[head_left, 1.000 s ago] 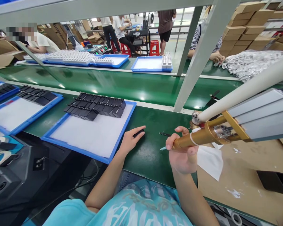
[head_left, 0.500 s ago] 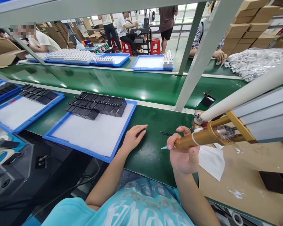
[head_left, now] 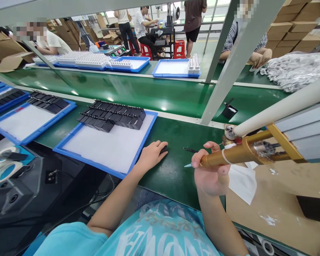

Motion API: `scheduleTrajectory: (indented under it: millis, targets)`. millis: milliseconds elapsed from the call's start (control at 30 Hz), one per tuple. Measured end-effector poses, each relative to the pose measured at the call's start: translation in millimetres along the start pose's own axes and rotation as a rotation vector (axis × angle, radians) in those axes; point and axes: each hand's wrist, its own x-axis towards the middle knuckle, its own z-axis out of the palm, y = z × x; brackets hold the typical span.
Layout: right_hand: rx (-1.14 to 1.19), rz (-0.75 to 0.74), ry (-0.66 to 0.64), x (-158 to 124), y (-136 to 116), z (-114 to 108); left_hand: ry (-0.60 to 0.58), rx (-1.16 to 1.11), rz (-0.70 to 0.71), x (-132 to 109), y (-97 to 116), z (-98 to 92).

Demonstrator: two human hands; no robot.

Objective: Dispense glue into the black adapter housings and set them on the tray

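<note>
My left hand (head_left: pixel 152 155) rests on the green bench with its fingers curled round a small black case (head_left: pixel 164 149), mostly hidden by them. To its right, my right hand (head_left: pixel 209 169) grips a gold-coloured dispensing gun (head_left: pixel 216 159). The gun's pale blue nozzle (head_left: pixel 188 165) points left, towards the black case but apart from it. Just beyond the nozzle, a thin black strip (head_left: pixel 190 150) lies on the bench.
Left of my hands stands a blue-rimmed tray (head_left: pixel 90 167) with rows of black cases (head_left: pixel 114 115). A white pole (head_left: pixel 277 105) slants in at right. White paper (head_left: pixel 244 183) and a black phone-like object (head_left: pixel 313 209) lie on cardboard (head_left: pixel 277 192). Co-workers sit across the bench.
My left fingers have curled further over the black case, which shows less of itself. The whole view has shifted slightly; my right hand keeps its grip on the dispensing gun.
</note>
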Motion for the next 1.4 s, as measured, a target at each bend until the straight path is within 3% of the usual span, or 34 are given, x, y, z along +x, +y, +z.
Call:
scheduleTrajectory:
  millis: [233, 333, 400, 500, 600, 733, 900, 1000, 1133, 1200, 1300, 1400]
  targets:
    - [-0.012, 0.000, 0.022, 1, 0, 0, -0.023, -0.027, 0.030, 1, 0, -1.2]
    - [0.021, -0.014, 0.009, 2, 0, -1, -0.006, -0.140, 0.006, -1, -1, -0.3]
    - [0.037, -0.022, 0.003, 2, 0, -2, 0.027, -0.380, -0.072, -2, 0, -0.5]
    - [0.026, -0.020, 0.006, 3, 0, -2, 0.041, -1.032, -0.254, -5, 5, -6.0]
    - [0.013, -0.027, 0.023, 3, 1, -2, -0.005, -1.588, -0.309, -10, 11, -17.3]
    - [0.013, -0.046, 0.043, 4, 1, -2, -0.027, -1.772, -0.259, -16, 12, -30.5]
    - [0.018, -0.028, 0.064, 4, 2, -4, 0.089, -1.628, -0.232, -25, 0, -34.1]
    - [0.028, -0.019, 0.070, 3, 2, -6, 0.235, -1.283, -0.226, -29, -24, -37.2]
    - [0.045, 0.010, 0.091, 3, 0, -6, 0.471, -0.330, -0.351, -28, -88, -49.6]
    - [0.056, 0.025, 0.090, 3, 0, -7, 0.480, 0.037, -0.421, -23, -126, -57.9]
    - [0.057, 0.027, 0.081, 3, 2, -9, 0.397, 0.312, -0.449, -12, -174, -67.7]
    - [0.045, 0.014, 0.076, 3, 4, -10, 0.369, 0.342, -0.434, -3, -198, -69.5]
